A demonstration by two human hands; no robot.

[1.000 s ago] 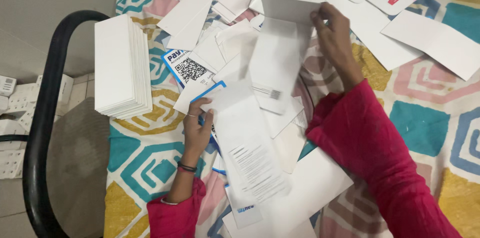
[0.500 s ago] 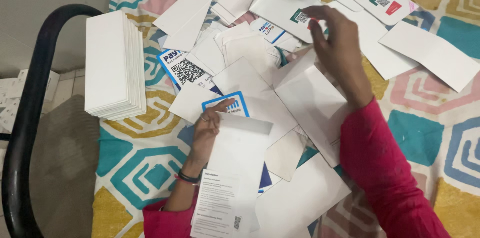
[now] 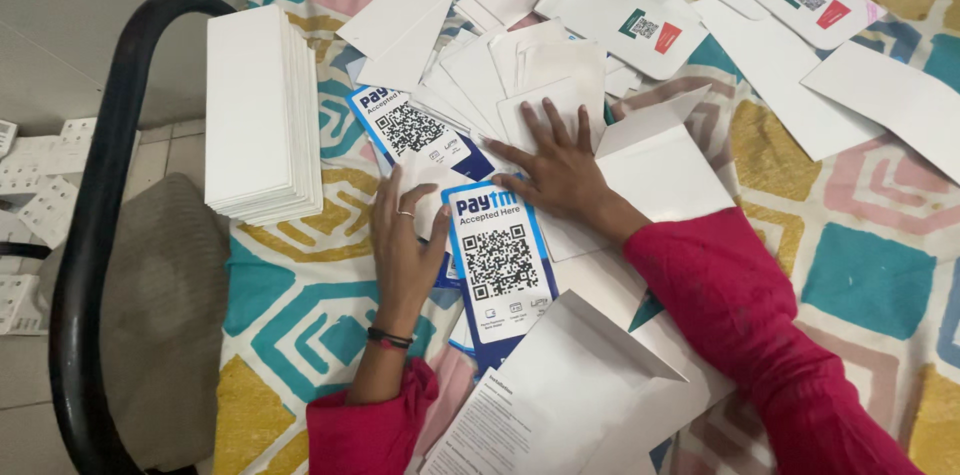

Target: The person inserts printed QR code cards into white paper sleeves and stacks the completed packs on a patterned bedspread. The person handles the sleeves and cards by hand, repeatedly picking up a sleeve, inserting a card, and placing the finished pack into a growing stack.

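Both hands (image 3: 480, 215) now flanking card (image 3: 497, 270)

Pink sleeves, black wristband, ring

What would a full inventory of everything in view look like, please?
stack of envelopes: one, white, left on the cloth
loose envelopes: many, white, scattered across the top and right
code cards: at least two, blue and white, centre, among the papers
printed sheet: one, white, bottom centre
patterned cloth: one, multicoloured, under everything
chair arm: one, black, far left
left hand: flat beside a code card, ring, dark wristband
right hand: spread flat on the papers, red sleeve
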